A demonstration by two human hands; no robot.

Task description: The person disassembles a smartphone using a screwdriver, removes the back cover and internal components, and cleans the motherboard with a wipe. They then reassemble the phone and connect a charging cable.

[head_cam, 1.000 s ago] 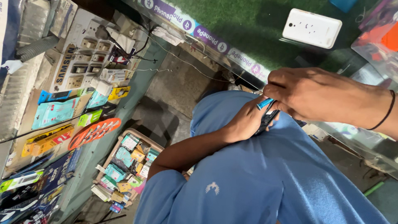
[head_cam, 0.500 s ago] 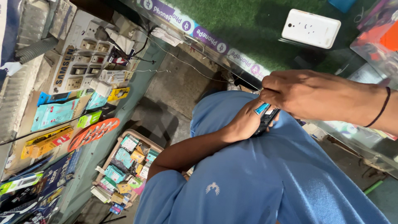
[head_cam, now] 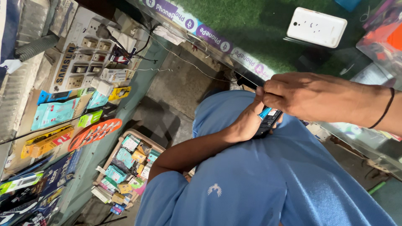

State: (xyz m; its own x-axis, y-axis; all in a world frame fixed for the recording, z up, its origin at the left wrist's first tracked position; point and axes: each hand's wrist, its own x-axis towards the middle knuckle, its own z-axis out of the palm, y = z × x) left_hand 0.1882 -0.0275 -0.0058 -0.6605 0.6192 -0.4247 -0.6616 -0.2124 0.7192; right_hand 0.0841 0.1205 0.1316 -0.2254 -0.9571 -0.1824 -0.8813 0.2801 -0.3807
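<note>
My left hand (head_cam: 245,123) grips the dark phone (head_cam: 268,122), right hand (head_cam: 305,97) pinching a blue tool (head_cam: 264,112) onto it, white phone (head_cam: 317,26) on the counter beyond.

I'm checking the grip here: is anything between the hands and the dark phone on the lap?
Nothing visible. The left hand cups the phone directly, and the right hand pinches a blue tool against its top edge. Both hands hide much of the phone.

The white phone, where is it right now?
In the head view, the white phone lies flat at the top right on the green mat, apart from both hands and above the right hand.
</note>
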